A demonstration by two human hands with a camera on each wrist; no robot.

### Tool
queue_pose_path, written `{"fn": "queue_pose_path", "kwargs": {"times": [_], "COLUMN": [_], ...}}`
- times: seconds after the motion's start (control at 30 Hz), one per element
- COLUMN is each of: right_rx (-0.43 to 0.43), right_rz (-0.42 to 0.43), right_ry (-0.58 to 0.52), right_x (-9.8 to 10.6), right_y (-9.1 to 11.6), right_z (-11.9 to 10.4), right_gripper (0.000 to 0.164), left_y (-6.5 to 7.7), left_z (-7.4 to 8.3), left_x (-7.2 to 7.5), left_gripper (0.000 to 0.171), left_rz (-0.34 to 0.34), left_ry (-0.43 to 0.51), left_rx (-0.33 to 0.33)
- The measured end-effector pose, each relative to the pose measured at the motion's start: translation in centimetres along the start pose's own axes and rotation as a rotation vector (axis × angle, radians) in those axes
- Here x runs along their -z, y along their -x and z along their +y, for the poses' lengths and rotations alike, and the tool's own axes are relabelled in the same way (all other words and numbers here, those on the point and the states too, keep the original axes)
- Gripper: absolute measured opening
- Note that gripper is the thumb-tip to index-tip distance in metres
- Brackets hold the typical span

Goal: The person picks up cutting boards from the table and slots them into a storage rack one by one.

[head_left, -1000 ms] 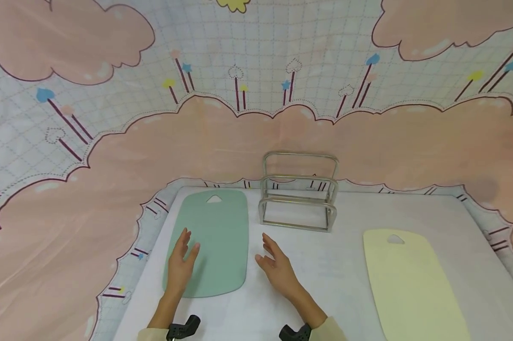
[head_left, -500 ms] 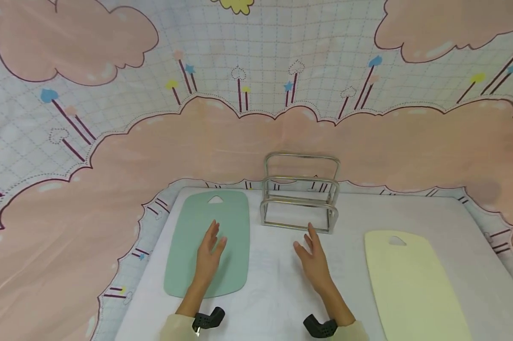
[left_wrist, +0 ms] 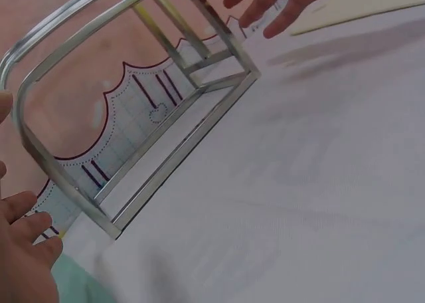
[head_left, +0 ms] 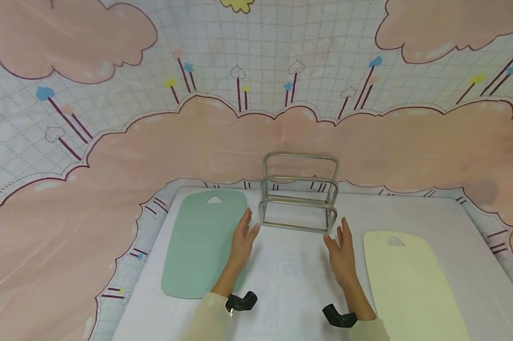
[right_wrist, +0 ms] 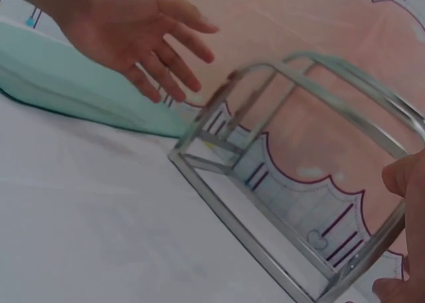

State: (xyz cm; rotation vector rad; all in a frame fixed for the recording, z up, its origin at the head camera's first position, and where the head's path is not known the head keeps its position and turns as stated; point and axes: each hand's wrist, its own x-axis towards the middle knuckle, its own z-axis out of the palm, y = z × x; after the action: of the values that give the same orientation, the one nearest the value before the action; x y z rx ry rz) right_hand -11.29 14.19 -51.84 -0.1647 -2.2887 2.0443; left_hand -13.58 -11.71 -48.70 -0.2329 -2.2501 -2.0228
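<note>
A metal wire rack (head_left: 298,203) with several rounded upright frames stands at the back middle of the white table. My left hand (head_left: 242,241), fingers extended, hovers near its front left corner and overlaps the right edge of a green cutting board (head_left: 201,246). On the other side, my right hand (head_left: 342,253) is raised near the front right corner, fingers spread. Both hands hold nothing. In the left wrist view the rack (left_wrist: 186,143) fills the space between the two hands. The right wrist view shows my left hand (right_wrist: 133,34) with its palm turned toward the rack.
A pale yellow cutting board (head_left: 414,284) lies flat at the right of the white table (head_left: 290,293), near my right forearm. Behind the table hangs a patterned cloth (head_left: 222,147) with pink clouds. Each wrist wears a black camera mount (head_left: 241,301).
Both hands have moved to the right and slightly away from me, from over and beside the green cutting board to either side of the rack's front. The rack and boards have stayed put.
</note>
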Motion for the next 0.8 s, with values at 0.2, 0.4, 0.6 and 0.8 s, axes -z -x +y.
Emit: {"fn": "queue_pose_path", "kwargs": {"times": [0.2,0.4,0.6,0.8], "right_rx": [0.026,0.086,0.067,0.076], "right_rz": [-0.056,-0.088,-0.094,-0.074], "right_ry": [0.021,-0.019,0.029,0.057], "right_x": [0.6,0.6,0.4,0.5], "right_y": [-0.8,-1.5,-1.5,-1.4], "right_z": [0.3,0.4,0.3,0.1], "right_gripper": [0.07,0.071,0.074,0.074], "left_y": [-1.3,-2.1,-2.3,-1.8], "left_z": [-0.5,-1.8,-4.0,-4.2], "left_x": [-1.1,-1.2,-1.3,-1.5], "left_gripper": [0.064,0.066,0.069,0.068], "left_rz": [-0.113,-0.12,-0.098,-0.089], "left_ry": [0.031,0.073,-0.007,-0.028], "left_rx": [0.051,0.032,0.074,0.07]}}
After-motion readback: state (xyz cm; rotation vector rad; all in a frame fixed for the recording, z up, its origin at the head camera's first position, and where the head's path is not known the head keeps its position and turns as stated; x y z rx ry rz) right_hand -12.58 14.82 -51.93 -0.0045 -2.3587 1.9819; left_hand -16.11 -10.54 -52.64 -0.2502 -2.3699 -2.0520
